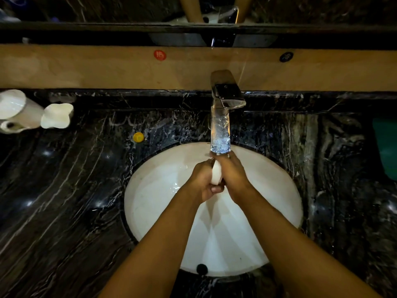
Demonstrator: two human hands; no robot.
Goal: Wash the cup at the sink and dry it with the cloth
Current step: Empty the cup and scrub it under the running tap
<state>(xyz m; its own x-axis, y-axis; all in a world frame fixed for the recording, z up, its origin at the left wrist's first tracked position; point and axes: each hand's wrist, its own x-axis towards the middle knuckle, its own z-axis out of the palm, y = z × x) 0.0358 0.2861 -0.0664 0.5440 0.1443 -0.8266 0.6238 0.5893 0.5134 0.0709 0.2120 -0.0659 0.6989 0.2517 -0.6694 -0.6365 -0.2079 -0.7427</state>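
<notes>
We see a wet black marble counter point(64, 190) carrying a white oval sink point(154, 190), white ceramic holders point(32, 114) far left, a yellow cap point(138, 137) and something green point(386, 147) far right

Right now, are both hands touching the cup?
Touching. The head view shows the left hand and right hand pressed against opposite sides of the white cup, beneath the tap, with no gap visible.

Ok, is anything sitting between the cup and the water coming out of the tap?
Nothing visible does. Both hands, left and right, hold the white cup directly under the faucet over the sink. The fingers wrap its sides, and its top is hidden behind the spout.
</notes>
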